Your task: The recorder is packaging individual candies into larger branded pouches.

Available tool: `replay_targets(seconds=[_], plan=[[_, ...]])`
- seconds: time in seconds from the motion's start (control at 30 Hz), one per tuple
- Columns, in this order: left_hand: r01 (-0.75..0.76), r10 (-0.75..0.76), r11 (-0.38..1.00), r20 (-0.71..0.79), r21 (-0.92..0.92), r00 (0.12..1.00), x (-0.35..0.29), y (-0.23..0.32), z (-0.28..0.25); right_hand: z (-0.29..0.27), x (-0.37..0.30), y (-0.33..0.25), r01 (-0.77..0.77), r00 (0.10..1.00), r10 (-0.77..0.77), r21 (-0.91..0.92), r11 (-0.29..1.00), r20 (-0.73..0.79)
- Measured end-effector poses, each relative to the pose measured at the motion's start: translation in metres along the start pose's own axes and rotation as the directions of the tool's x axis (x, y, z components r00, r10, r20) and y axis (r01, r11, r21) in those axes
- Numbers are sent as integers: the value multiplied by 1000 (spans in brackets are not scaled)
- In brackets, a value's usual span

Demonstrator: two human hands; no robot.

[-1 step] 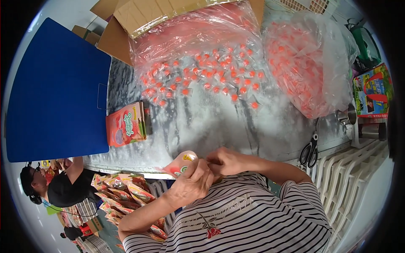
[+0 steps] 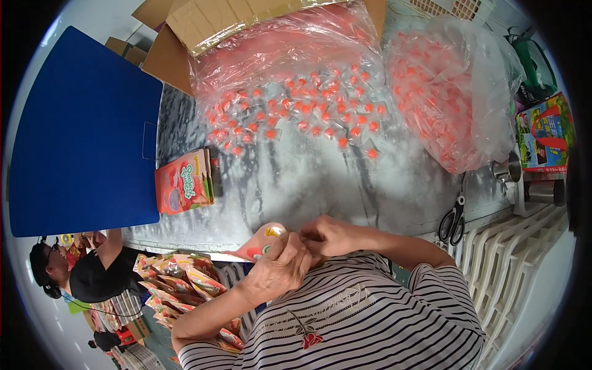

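Observation:
At the table's near edge, close to my body, my left hand is closed round a pink printed pouch, whose end sticks out to the left. Just right of it is my right hand, its fingers bent together against the left hand; what they pinch is hidden. Beyond both hands, loose orange-red candies in clear wrappers are spread over the table. To the left, a small stack of flat pink pouches lies on the tabletop.
A cardboard box lined with clear plastic stands at the back. Right of it lies a big clear bag of candies. Scissors rest at the right edge. A blue board fills the left. Filled pouches sit below; a person works beyond.
The pouch in my left hand has tilted slightly, and its outer end reaches a little further left. My right hand has hardly moved.

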State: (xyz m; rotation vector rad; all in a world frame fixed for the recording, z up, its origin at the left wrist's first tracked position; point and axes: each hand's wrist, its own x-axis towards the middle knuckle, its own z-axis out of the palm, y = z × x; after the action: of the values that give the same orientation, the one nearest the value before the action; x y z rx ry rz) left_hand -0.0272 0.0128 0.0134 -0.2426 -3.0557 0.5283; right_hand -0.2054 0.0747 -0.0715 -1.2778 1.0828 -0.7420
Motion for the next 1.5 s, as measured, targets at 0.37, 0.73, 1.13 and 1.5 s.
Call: replay_targets(seconds=[0.37, 0.73, 1.13, 1.5], plan=[[253, -177, 939, 302, -233, 937, 6, -8, -17, 9, 11, -3, 128, 966, -155, -138, 982, -208], [171, -48, 803, 223, -571, 974, 11, -15, -24, -15, 24, 16, -81, 988, 99, 155, 985, -115], [590, -592, 557, 218, -585, 776, -2, 2, -15, -161, 6, 63, -465, 511, -499, -713, 524, -700], [629, -621, 499, 260, -596, 739, -7, 2, -7, -118, -14, 86, -315, 671, -411, -739, 595, -617]])
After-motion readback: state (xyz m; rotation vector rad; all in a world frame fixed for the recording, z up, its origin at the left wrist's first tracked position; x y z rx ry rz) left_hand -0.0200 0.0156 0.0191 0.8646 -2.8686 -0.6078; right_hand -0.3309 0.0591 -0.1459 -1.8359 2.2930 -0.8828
